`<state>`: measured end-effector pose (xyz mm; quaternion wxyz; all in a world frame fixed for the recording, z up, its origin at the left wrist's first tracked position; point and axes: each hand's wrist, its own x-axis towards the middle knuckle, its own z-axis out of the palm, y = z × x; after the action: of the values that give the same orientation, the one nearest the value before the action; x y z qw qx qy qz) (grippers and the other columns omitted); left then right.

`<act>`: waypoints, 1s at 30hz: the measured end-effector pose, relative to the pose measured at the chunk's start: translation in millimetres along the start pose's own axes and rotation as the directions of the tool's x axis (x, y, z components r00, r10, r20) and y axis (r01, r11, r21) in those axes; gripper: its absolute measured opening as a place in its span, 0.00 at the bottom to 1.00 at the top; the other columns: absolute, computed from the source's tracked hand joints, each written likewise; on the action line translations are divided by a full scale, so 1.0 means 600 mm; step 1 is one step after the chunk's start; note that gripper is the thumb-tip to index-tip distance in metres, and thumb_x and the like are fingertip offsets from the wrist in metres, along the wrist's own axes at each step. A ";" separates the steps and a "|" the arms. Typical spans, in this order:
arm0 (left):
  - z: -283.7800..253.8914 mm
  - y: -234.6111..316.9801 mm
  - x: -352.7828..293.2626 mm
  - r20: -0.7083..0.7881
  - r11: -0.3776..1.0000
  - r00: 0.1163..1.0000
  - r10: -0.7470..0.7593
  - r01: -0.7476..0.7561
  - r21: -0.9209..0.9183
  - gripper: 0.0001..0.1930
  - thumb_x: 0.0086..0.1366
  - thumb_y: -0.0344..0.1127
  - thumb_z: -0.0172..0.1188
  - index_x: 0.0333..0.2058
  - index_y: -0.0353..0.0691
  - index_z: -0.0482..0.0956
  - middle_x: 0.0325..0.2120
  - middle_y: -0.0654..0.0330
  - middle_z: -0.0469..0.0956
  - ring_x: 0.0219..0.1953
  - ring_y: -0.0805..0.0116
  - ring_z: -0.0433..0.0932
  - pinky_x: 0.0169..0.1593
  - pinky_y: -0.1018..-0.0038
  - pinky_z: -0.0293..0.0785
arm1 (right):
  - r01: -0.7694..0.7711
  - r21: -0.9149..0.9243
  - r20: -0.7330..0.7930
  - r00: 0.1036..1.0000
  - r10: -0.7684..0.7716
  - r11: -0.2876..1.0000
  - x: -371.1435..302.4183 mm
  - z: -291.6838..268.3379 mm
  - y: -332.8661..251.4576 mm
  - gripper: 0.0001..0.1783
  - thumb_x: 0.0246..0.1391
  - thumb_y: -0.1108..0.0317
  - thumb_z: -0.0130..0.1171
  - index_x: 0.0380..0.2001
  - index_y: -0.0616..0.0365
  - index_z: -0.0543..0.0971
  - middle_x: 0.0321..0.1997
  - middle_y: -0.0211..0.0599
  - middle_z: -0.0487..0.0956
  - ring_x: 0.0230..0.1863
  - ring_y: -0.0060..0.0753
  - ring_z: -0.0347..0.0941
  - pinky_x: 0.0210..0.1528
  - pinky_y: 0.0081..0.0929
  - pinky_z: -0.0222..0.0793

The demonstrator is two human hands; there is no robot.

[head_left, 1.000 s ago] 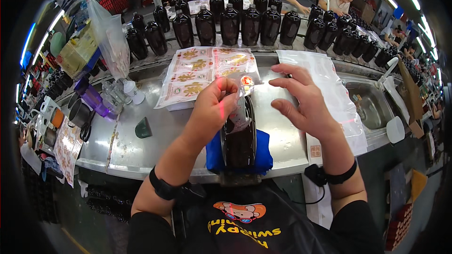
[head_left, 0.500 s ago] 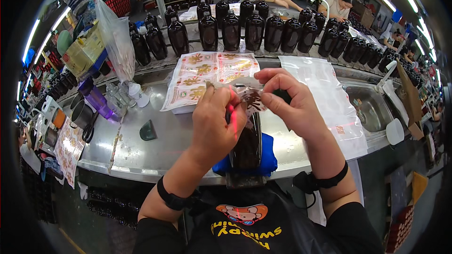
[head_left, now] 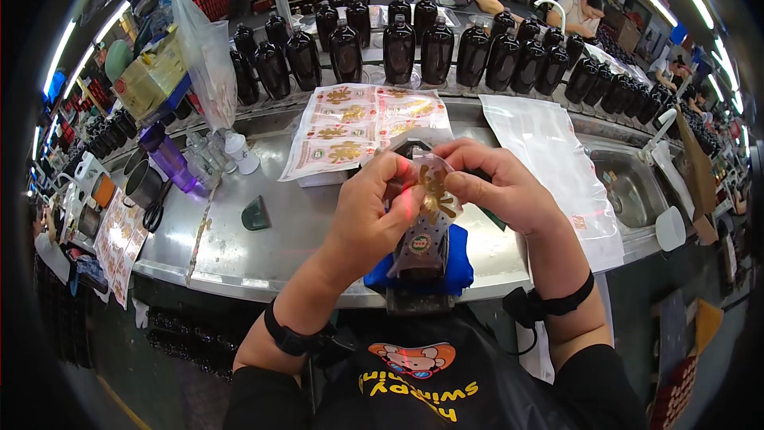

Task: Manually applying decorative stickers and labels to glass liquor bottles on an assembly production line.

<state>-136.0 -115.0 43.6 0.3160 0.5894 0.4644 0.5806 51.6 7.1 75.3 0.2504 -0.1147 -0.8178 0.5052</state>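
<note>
A clear transfer film (head_left: 436,195) with a gold character and a small green emblem is pinched along its upper part by my left hand (head_left: 370,203) and my right hand (head_left: 505,183). It hangs over a dark glossy bottle (head_left: 457,248), its lower part lying against or just above the glass. That bottle lies on a bundled blue cloth (head_left: 460,271) at the table's near edge. Something dark green shows partly under my right hand; whether that hand holds it, I cannot tell. A flat green scraper (head_left: 255,213) rests on the metal table to the left.
Printed film sheets (head_left: 326,131) lie beyond my hands, a white sheet (head_left: 529,135) to their right. Dark bottles (head_left: 399,52) line the far ledge. A sink (head_left: 637,191) is at right; a purple bottle (head_left: 169,161) and scissors (head_left: 153,211) at left. Two people work beyond.
The film has come down and turned toward me, so its gold character and green emblem now show over the bottle. Both hands still pinch it. The view has shifted slightly.
</note>
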 end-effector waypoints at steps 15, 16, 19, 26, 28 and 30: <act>-0.013 -0.061 -0.066 -0.013 0.947 0.998 0.057 -0.050 0.318 0.27 0.62 0.38 0.65 0.55 0.31 0.68 0.51 0.46 0.72 0.52 0.56 0.75 0.57 0.64 0.70 | 0.154 -0.436 -0.205 0.942 -0.265 0.886 -0.063 -0.023 -0.030 0.04 0.54 0.75 0.63 0.29 0.61 0.77 0.50 0.37 0.77 0.39 0.25 0.74 0.40 0.22 0.69; -0.012 -0.070 -0.074 0.004 0.844 0.984 0.178 -0.155 0.514 0.33 0.60 0.43 0.68 0.58 0.30 0.66 0.55 0.41 0.70 0.58 0.49 0.73 0.61 0.60 0.68 | 0.145 -0.468 -0.208 0.941 -0.268 0.872 -0.070 -0.028 -0.037 0.04 0.53 0.75 0.63 0.29 0.61 0.77 0.50 0.38 0.77 0.39 0.25 0.74 0.40 0.22 0.69; 0.010 -0.097 -0.104 0.168 0.825 0.978 0.119 -0.192 0.532 0.56 0.53 0.54 0.72 0.68 0.26 0.51 0.67 0.32 0.53 0.71 0.37 0.50 0.71 0.53 0.48 | 0.019 -0.448 -0.268 0.951 -0.155 0.894 -0.079 -0.037 -0.048 0.06 0.53 0.71 0.63 0.27 0.60 0.76 0.52 0.44 0.78 0.49 0.31 0.73 0.52 0.28 0.66; 0.035 -0.162 -0.121 0.124 0.726 0.960 0.250 -0.271 0.633 0.61 0.54 0.44 0.74 0.70 0.23 0.36 0.66 0.32 0.57 0.67 0.35 0.60 0.71 0.53 0.53 | 0.110 -0.492 -0.235 0.938 -0.253 0.864 -0.076 -0.035 -0.059 0.05 0.51 0.74 0.64 0.27 0.62 0.77 0.48 0.46 0.78 0.44 0.33 0.76 0.47 0.28 0.69; 0.036 -0.166 -0.119 0.117 0.738 0.951 0.287 -0.297 0.605 0.59 0.56 0.44 0.73 0.69 0.22 0.37 0.64 0.33 0.60 0.65 0.36 0.64 0.69 0.52 0.57 | 0.085 -0.447 -0.259 0.941 -0.219 0.891 -0.078 -0.035 -0.062 0.05 0.51 0.74 0.64 0.27 0.62 0.77 0.47 0.46 0.78 0.45 0.35 0.76 0.48 0.29 0.69; 0.036 -0.160 -0.118 0.114 0.775 0.963 0.242 -0.263 0.575 0.58 0.56 0.44 0.73 0.69 0.21 0.38 0.64 0.32 0.60 0.66 0.36 0.63 0.70 0.51 0.55 | 0.091 -0.441 -0.260 0.939 -0.225 0.893 -0.080 -0.036 -0.067 0.05 0.50 0.75 0.64 0.26 0.62 0.77 0.46 0.46 0.79 0.45 0.35 0.76 0.48 0.29 0.69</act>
<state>-124.6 -140.9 -74.5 0.0462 0.7244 0.5317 0.4363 105.9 -16.1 104.7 0.3832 -0.1749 -0.8658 0.2701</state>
